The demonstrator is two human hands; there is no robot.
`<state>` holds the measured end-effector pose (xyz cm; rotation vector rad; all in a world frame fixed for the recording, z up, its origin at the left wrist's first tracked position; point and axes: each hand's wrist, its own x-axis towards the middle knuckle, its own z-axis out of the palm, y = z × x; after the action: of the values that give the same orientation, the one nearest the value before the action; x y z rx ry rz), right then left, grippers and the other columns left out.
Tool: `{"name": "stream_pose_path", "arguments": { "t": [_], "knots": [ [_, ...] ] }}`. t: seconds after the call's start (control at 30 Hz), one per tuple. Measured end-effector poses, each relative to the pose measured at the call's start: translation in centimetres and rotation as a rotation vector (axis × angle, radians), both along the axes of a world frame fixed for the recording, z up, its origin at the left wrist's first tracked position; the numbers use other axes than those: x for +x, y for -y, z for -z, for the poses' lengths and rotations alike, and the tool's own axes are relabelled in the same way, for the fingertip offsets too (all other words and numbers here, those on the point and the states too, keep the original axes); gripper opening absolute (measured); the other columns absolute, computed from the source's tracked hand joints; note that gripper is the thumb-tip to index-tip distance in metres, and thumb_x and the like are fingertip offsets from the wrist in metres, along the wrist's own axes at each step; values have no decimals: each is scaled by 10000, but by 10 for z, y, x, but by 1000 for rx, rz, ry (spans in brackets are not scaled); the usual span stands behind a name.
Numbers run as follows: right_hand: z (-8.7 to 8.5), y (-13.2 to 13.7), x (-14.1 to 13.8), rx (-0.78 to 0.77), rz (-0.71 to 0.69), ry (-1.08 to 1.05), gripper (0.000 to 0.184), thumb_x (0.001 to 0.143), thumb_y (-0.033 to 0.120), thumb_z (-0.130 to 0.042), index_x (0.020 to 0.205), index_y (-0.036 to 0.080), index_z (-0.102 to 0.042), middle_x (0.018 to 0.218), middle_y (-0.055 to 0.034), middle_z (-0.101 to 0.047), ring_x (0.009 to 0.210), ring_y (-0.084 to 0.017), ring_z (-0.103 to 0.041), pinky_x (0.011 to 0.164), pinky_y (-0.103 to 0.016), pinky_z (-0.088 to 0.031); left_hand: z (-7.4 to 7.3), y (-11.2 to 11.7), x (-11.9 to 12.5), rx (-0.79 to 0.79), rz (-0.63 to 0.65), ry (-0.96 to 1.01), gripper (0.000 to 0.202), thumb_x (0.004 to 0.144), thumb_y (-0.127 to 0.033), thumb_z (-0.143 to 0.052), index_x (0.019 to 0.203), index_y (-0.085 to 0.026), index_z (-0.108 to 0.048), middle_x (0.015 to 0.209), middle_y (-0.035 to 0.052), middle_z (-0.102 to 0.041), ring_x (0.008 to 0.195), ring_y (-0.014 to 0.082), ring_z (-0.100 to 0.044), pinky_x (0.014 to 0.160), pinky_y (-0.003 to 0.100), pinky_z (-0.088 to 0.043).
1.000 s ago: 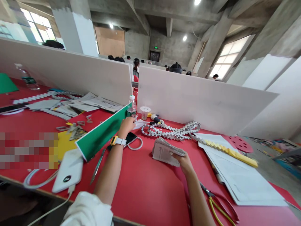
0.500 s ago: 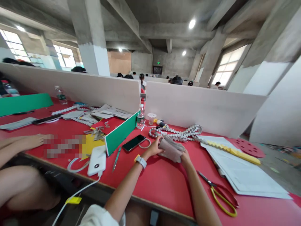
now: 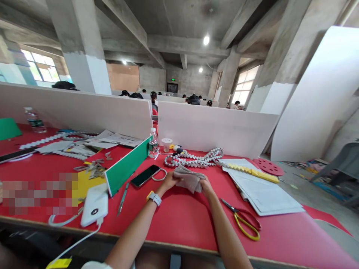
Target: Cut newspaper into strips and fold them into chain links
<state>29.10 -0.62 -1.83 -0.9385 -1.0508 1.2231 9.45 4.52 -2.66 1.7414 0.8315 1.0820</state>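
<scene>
Both my hands hold a folded grey cloth (image 3: 190,180) just above the red table. My left hand (image 3: 169,181) pinches its left end, with a watch on that wrist. On the right end, my right hand (image 3: 206,185) has its fingers closed round the edge; some fingertips are hidden behind the fabric. Right behind the cloth lies a grey zigzag folded chain (image 3: 196,160). Left of my left hand are a black phone (image 3: 146,176) and a white cable loop (image 3: 159,175). Scissors with red and yellow handles (image 3: 244,221) lie beside my right forearm.
A green divider (image 3: 129,166) stands at left, near a water bottle (image 3: 153,144), pen (image 3: 122,200) and white power bank (image 3: 95,205). White sheets (image 3: 263,194), a yellow folded strip (image 3: 252,172) and a red disc with holes (image 3: 268,167) lie right. White partitions (image 3: 215,127) edge the back.
The camera view has turned right, so the table things sit further left. The cloth looks more crumpled and open at its top edge; both hands still hold it.
</scene>
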Motion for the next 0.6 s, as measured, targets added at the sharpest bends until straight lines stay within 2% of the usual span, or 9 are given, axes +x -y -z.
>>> {"name": "stream_pose_path", "arguments": {
  "t": [0.03, 0.1, 0.17, 0.23, 0.33, 0.4, 0.5, 0.6],
  "knots": [
    [0, -1, 0, -13, 4, -3, 219, 540, 285, -702, 735, 189, -719, 740, -46, -726, 661, -226, -656, 666, -332, -515, 1, -1, 0, -10, -3, 17, 230, 630, -342, -737, 838, -245, -718, 918, 67, -727, 931, 304, -654, 870, 457, -506],
    [0, -2, -1, -14, 42, -37, 290, 581, 384, -714, 783, 177, -708, 746, -57, -721, 671, -228, -655, 667, -340, -517, 4, -4, 0, -2, -42, 61, 270, 618, -373, -735, 829, -206, -724, 892, 68, -734, 924, 310, -660, 871, 483, -503],
    [1, -4, -1, 39, 65, -70, 389, 629, 483, -691, 870, 177, -693, 807, -67, -720, 742, -236, -660, 700, -357, -519, 8, -7, -2, 12, -94, 73, 336, 601, -396, -741, 841, -161, -722, 876, 84, -736, 907, 309, -666, 858, 491, -506],
    [3, -5, -2, 111, 57, -58, 434, 646, 519, -683, 934, 195, -676, 879, -61, -716, 823, -237, -656, 750, -375, -516, 9, -8, -6, 8, -142, 38, 350, 591, -399, -750, 829, -143, -721, 852, 93, -737, 866, 306, -675, 829, 483, -518],
    [5, -6, -3, 149, 50, 11, 423, 583, 419, -766, 945, 224, -664, 897, -28, -708, 833, -205, -650, 794, -357, -506, 6, -6, -11, -56, -163, 11, 328, 567, -374, -776, 808, -159, -715, 844, 85, -738, 840, 304, -679, 788, 445, -537],
    [7, -7, -3, 135, 58, 21, 494, 535, 317, -805, 997, 242, -648, 871, -7, -704, 796, -181, -648, 781, -327, -507, 2, -3, -13, -87, -133, 20, 331, 549, -346, -794, 819, -176, -707, 870, 72, -737, 869, 296, -674, 791, 408, -542],
    [11, -8, -2, 123, 59, 7, 568, 520, 249, -806, 1062, 258, -636, 867, -3, -703, 786, -176, -648, 746, -300, -509, -2, 2, -15, -100, -109, 34, 424, 527, -312, -809, 903, -169, -673, 942, 62, -726, 923, 276, -663, 825, 386, -538],
    [14, -7, -4, 111, 26, 83, 472, 518, 228, -796, 978, 232, -687, 904, -25, -714, 823, -202, -651, 771, -319, -505, 0, 4, -14, -102, -102, 35, 556, 501, -256, -821, 1011, -164, -621, 1035, 77, -702, 956, 266, -650, 848, 393, -528]
  ]
}}
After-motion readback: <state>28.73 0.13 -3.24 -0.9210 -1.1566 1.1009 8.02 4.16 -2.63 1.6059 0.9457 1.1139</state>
